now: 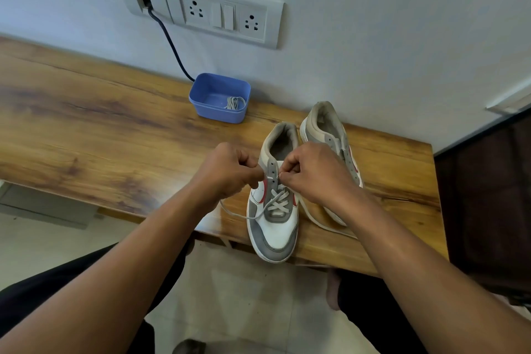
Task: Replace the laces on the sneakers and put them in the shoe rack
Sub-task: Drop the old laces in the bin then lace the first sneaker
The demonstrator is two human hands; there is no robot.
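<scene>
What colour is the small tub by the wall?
Plain blue tub, clearest in the head view, grey lace coiled inside.

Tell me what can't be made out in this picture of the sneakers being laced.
Head view:
- Far sneaker: front half hidden behind the right hand and forearm.
- Ends of the lace on the near sneaker: covered by fingers of the left hand and right hand.
- Bundle in the blue tub: too small to count its strands.
- Shoe rack: outside the frame.

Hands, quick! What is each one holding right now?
Left hand: closed, pinching the lace.
Right hand: closed, pinching the same lace at the sneaker eyelets.
</scene>
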